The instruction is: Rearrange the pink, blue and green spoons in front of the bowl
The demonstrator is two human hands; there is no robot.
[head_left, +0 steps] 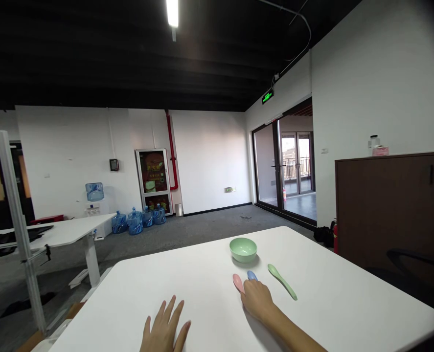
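Green spoon (282, 281), bowl pointing away, lying diagonal beside right hand (257, 302)

white table (334, 303) | green bowl (242, 249) | green spoon (282, 281) | pink spoon (238, 282) | blue spoon (252, 275)

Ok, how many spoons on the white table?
3: a green spoon right of the right hand, plus a pink spoon and a blue spoon, both partly covered by that hand. More could be hidden beneath it.

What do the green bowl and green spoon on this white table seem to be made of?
The pale green bowl looks like glazed ceramic or melamine: smooth, with a soft sheen on its rim; the view can't settle which. The green spoon shows a similar even pastel gloss, probably moulded plastic.
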